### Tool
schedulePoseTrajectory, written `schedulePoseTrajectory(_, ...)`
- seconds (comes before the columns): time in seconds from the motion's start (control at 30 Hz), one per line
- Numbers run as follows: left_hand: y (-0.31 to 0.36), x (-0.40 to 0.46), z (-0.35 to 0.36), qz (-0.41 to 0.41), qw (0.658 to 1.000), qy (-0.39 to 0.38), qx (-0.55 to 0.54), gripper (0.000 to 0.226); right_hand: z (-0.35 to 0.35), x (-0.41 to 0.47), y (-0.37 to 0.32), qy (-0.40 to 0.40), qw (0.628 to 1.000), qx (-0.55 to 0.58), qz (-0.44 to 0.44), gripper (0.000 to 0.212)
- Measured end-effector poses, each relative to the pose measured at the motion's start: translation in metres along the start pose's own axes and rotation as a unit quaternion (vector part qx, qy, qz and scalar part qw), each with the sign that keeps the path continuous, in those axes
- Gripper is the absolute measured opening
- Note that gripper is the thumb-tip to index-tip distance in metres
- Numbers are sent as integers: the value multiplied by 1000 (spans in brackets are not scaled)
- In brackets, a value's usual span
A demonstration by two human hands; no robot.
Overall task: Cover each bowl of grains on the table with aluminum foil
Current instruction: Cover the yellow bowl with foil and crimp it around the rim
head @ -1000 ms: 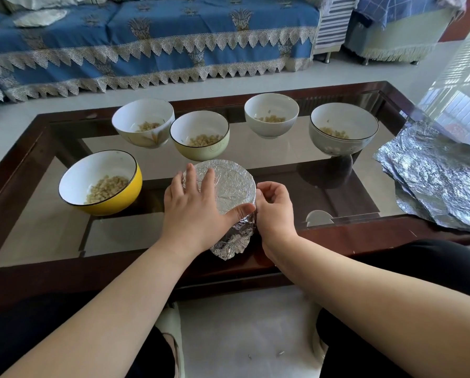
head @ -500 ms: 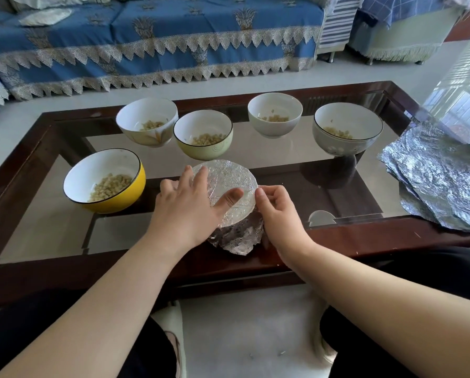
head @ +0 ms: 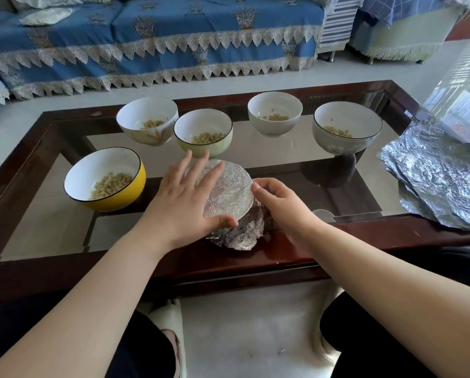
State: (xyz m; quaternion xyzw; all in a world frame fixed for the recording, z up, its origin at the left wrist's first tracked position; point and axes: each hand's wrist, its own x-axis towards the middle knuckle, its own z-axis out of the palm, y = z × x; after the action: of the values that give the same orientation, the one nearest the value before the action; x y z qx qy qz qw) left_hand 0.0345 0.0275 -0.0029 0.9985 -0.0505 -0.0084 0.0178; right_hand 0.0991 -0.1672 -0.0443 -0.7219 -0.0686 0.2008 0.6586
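The left hand (head: 186, 203) lies flat, fingers spread, on the foil-covered bowl (head: 232, 195); the right hand (head: 278, 203) pinches foil at its rim.

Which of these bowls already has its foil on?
The bowl nearest the person, under both hands, is wrapped in foil. The other five, including the yellow bowl, stand open with grains showing.

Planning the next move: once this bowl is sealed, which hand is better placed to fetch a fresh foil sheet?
Probably the right hand. The stack of foil sheets lies at the table's right end, on that hand's side. The left hand rests flat on the foil-covered bowl and would have to cross over it.
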Motion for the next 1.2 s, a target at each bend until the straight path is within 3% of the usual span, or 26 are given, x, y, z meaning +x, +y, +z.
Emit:
schedulePoseTrajectory(0.17, 0, 4, 5, 1, 998, -39, -43, 132, 4, 1, -3, 0, 998, 55, 18, 39)
schedulePoseTrajectory(0.33, 4, 6, 7, -21, 999, -36, -34, 134, 7, -5, 8, -16, 978, 202, 41, 32)
schedulePoseTrajectory(0.43, 5, 7, 7, -29, 998, -32, -36, 135, 10, -7, 12, -1, 972, 235, 24, 41)
schedulePoseTrajectory(0.53, 6, 8, 8, -36, 998, -30, -32, 135, 13, -7, 13, 4, 967, 254, 29, 53)
schedulePoseTrajectory(0.67, 6, 8, 8, -36, 998, -27, -37, 135, 15, -7, 13, 21, 956, 289, 45, 52)
schedulePoseTrajectory(0.73, 7, 8, 8, -39, 998, -22, -39, 135, 16, -6, 13, 33, 953, 297, 57, 45)
schedulePoseTrajectory(0.83, 7, 10, 7, -48, 998, -20, -37, 136, 19, -5, 11, 60, 951, 296, 71, 17)
schedulePoseTrajectory(1.2, 7, 11, 11, -62, 997, -7, -36, 132, 31, 8, 10, 119, 946, 283, 107, 19)
